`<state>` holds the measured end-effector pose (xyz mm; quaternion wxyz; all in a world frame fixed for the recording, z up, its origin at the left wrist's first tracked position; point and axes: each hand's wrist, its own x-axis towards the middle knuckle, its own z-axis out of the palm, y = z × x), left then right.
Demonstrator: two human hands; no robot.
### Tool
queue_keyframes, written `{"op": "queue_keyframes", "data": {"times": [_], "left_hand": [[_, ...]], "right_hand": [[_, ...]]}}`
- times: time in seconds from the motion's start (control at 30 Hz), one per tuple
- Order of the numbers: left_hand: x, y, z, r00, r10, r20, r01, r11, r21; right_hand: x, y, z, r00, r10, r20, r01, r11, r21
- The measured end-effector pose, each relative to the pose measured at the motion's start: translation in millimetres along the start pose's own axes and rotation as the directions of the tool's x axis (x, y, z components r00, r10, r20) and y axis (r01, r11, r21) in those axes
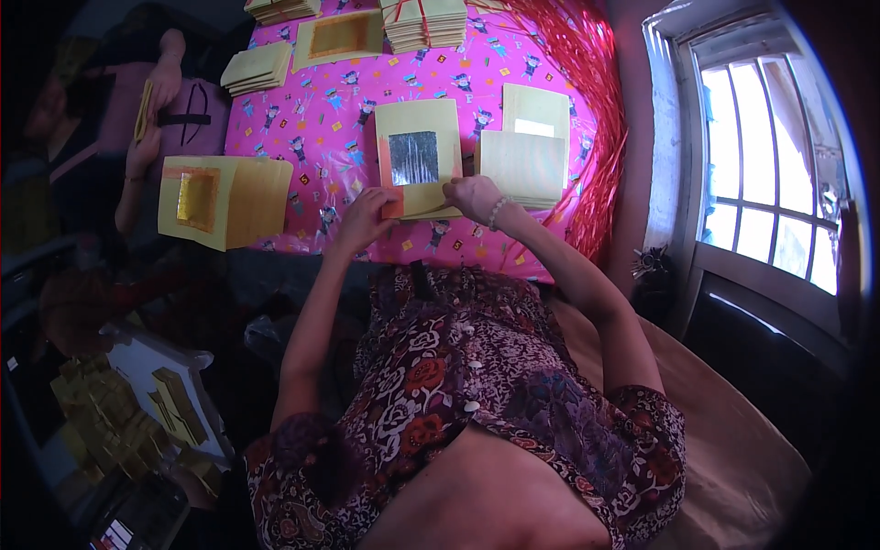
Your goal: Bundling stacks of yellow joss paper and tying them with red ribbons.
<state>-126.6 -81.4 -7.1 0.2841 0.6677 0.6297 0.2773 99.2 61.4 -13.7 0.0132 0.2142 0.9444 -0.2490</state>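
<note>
In front of me on the pink table lies a cream paper sheet (417, 117) with a silver foil square (413, 158) at its middle and orange patches along its sides. My left hand (365, 220) is closed at the sheet's lower left corner, fingertips on an orange patch. At its lower right edge, my right hand (475, 198), a beaded bracelet at the wrist, pinches the paper between thumb and fingers. The near edge looks slightly lifted. Close by on the right are a pile of cream sheets (522, 165) and a sheet with a white patch (535, 101).
To the left lies a stack of sheets with a gold square (195, 198). Tied bundles (423, 25) and another gold-square sheet (339, 38) are at the back. Red tinsel (596, 119) hangs along the right edge. Another person's hands (163, 82) hold folded paper at far left.
</note>
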Motion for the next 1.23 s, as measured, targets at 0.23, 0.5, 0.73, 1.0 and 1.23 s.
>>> {"op": "queue_keyframes", "data": {"times": [0.23, 0.5, 0.73, 1.0, 1.23], "left_hand": [[0.8, -5.9, -1.0, 1.0, -0.008, 0.015, 0.01, 0.996, -0.087], [-0.1, -4.6, -0.7, 1.0, -0.005, 0.001, 0.005, 0.996, -0.084], [1.3, -3.6, -1.6, 1.0, 0.002, 0.008, -0.001, 0.993, -0.119], [-3.3, -22.6, 7.8, 0.988, -0.143, 0.066, 0.157, 0.88, -0.449], [0.0, -17.0, 6.8, 0.97, -0.214, 0.114, 0.241, 0.816, -0.525]], "right_hand": [[-0.1, -0.3, -3.0, 1.0, -0.003, 0.016, 0.003, 1.0, 0.001], [2.7, -0.5, -4.2, 0.999, 0.007, 0.043, -0.006, 1.0, -0.019], [1.4, -0.1, -5.2, 1.0, 0.005, 0.029, -0.005, 1.0, 0.001], [3.5, -0.1, -5.5, 0.999, -0.006, 0.038, 0.006, 1.0, 0.007], [2.1, 1.7, -2.6, 0.999, -0.008, 0.039, 0.008, 1.0, -0.005]]}}
